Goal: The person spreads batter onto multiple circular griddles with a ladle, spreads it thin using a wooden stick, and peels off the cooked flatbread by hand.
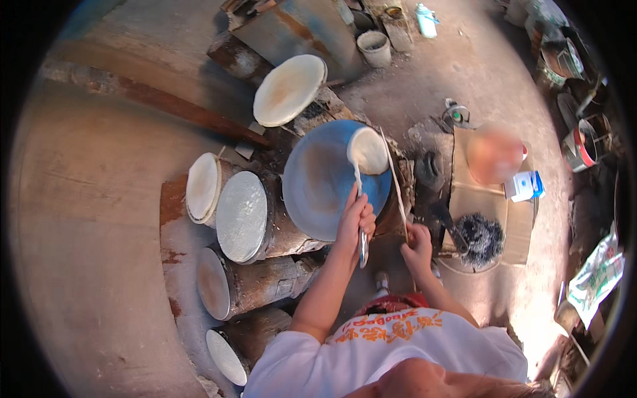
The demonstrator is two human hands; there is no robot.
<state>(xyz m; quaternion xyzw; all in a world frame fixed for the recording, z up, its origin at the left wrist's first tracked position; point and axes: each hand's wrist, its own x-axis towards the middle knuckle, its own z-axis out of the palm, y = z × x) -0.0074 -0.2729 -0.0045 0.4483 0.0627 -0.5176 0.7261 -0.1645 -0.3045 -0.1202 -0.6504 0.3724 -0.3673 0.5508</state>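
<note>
My left hand (356,219) grips the metal handle of a ladle (368,150), whose bowl holds pale batter. The ladle is above the right part of a large round griddle (313,199), which has a dull brown patch in its middle. A long thin stick (394,171) rises from my right hand (418,246); its far end passes beside the ladle bowl. Beyond the griddle, another round plate bears a cream-coloured layer of batter or pancake (289,89), browned at its centre. Whether the ladle touches the griddle cannot be seen.
Several round-topped stoves stand at left, including a white-coated griddle (242,216) and a brownish one (213,283). At right, cardboard (480,196) lies under a blurred reddish object (495,154), a blue-and-white carton (522,186) and dark ash-like material (480,239). A bucket (375,49) stands farther back.
</note>
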